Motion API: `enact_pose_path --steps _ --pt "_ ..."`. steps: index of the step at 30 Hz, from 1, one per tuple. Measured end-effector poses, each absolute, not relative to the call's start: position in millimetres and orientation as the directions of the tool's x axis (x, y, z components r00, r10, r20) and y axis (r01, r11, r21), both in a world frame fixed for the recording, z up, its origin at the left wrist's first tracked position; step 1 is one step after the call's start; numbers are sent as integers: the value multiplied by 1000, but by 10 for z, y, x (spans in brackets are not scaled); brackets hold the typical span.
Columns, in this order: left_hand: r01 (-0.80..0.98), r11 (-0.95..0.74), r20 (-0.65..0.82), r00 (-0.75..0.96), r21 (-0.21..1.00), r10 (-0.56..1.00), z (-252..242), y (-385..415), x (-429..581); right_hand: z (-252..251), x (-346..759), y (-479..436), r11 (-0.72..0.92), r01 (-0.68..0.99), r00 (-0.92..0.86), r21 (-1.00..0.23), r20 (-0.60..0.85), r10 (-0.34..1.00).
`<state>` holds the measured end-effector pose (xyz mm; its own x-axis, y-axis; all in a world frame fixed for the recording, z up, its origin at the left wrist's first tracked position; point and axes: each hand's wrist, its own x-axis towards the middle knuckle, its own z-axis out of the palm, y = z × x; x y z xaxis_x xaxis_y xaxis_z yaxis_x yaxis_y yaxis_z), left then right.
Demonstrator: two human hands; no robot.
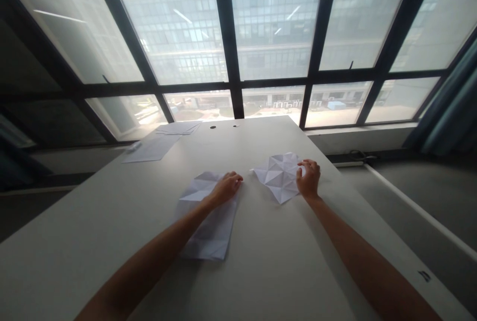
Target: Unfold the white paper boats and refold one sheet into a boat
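A creased white sheet of paper (210, 234) lies on the table under my left forearm. My left hand (226, 188) is closed at its upper right edge, fingers bent together and fingertips at the paper's border. To the right lies a second white paper (280, 177), folded into a star-like shape with many triangular creases and pointed corners. My right hand (309, 178) is at the right side of this folded paper, with thumb and fingers curved and a gap between them. Whether its fingertips touch the paper is hard to tell.
Both papers rest on a long white table (122, 211). More white sheets (152, 147) lie at its far left. Two small round holes show near the far edge. Large dark-framed windows (233, 82) stand beyond, and a blue curtain (443, 107) hangs at the right.
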<state>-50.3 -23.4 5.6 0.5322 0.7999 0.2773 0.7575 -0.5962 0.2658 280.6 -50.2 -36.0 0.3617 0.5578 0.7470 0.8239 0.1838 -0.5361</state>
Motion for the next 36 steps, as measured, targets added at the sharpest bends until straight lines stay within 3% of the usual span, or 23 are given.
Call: enact_pose_path --steps 4,10,16,19,24,31,36 --pt "787 -582 368 489 203 791 -228 -342 -662 -387 2784 -487 235 804 330 -546 739 588" --pt "832 -528 360 447 168 819 -249 -596 -1025 -329 2595 -558 360 787 168 -502 734 657" --pt "833 -523 145 504 178 852 227 -499 -1013 -310 2482 -570 409 758 150 -509 745 650" --pt "845 -503 196 471 181 860 509 -248 -655 -321 2517 -559 412 752 165 -514 752 638" --pt "816 -477 324 377 327 867 437 -5 47 -352 2607 -567 384 763 193 -519 751 632" --pt "798 -452 366 313 399 876 -113 -108 113 -441 2673 -530 216 811 264 -543 670 694" --pt "735 -495 440 294 463 848 -188 -91 -88 -239 2449 -685 334 790 161 -514 700 696"
